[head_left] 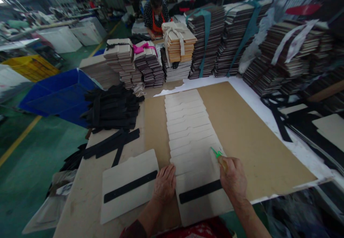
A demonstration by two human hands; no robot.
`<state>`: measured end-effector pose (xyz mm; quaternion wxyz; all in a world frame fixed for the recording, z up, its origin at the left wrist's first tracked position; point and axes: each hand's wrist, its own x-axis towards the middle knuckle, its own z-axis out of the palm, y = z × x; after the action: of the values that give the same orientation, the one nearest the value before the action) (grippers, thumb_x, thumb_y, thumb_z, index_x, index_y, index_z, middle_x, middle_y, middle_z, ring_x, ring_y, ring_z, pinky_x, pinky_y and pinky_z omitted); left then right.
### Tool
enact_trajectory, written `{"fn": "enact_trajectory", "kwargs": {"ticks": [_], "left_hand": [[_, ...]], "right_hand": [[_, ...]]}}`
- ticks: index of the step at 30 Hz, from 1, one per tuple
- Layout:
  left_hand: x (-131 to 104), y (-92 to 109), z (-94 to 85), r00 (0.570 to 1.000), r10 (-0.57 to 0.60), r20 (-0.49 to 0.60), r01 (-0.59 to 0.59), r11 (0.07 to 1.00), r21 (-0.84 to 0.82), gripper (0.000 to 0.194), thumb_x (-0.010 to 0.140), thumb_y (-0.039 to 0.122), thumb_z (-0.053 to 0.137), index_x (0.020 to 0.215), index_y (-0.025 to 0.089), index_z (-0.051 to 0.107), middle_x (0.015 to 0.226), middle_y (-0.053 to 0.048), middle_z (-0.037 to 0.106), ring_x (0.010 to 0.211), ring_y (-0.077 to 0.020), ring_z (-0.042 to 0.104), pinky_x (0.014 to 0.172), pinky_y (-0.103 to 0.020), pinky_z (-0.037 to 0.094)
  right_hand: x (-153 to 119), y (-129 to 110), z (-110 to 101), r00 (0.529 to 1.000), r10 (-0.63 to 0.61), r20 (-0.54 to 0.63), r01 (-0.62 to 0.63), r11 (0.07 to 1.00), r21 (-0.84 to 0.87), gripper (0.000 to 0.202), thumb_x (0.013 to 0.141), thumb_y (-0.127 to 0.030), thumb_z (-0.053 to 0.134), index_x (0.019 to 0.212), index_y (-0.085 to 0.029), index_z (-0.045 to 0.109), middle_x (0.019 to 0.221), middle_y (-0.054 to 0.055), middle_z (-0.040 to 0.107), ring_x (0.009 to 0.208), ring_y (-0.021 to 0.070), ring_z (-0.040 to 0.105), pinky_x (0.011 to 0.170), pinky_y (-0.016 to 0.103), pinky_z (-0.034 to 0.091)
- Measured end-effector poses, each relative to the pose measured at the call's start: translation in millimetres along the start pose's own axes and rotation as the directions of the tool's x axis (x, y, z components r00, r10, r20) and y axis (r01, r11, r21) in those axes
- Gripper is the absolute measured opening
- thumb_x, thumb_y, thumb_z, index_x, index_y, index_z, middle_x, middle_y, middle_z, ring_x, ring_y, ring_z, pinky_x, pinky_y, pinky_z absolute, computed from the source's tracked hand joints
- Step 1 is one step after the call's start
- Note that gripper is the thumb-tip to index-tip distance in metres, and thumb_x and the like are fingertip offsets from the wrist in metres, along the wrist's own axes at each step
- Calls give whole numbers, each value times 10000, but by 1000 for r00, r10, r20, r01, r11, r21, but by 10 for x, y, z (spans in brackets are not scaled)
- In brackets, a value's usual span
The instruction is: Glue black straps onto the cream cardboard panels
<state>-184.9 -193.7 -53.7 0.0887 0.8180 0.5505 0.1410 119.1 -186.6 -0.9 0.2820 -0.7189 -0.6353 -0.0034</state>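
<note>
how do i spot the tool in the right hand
Find the big brown board, then the overlapping pale sheets running down it. At their right edge, the right hand grips the tool, whose bright green end stands out against the pale sheets.

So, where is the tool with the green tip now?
In the head view, the tool is in the person's right hand, right of centre, over the overlapping pale sheets near their right edge.

overlapping panels (188, 123) lie on a board (242, 123), strips (115, 107) to their left beside a bin (59, 91), stacks (195, 44) behind
</note>
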Motion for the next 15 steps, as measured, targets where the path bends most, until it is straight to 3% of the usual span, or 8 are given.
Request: {"fn": "enact_trajectory", "kwargs": {"ticks": [6,11,15], "left_hand": [[-16,-36,40,1000,13,-17,-12,999,47,364,930,207,467,1281,203,563,1315,-64,615,1151,-251,554,978,-430,485],[-19,-79,67,993,77,-91,-67,993,101,362,925,197,454,1262,184,585,1289,-70,635,1127,-241,577,965,-402,494],[-7,-99,67,990,109,-95,-95,986,136,362,925,200,440,1248,178,601,1275,-72,646,1092,-223,596,958,-386,502]], "right_hand": [[4,88,25,1000,25,3,-25,999,-26,157,925,-281,493,1024,-230,604,976,89,563,890,248,527,724,378,484],[-24,38,44,997,-47,67,46,999,16,162,938,-244,478,1048,-241,597,1001,83,568,898,236,528,750,369,489],[13,144,15,999,12,47,-11,999,-30,174,938,-245,470,1051,-224,600,1018,96,574,921,250,527,750,374,496]]}}
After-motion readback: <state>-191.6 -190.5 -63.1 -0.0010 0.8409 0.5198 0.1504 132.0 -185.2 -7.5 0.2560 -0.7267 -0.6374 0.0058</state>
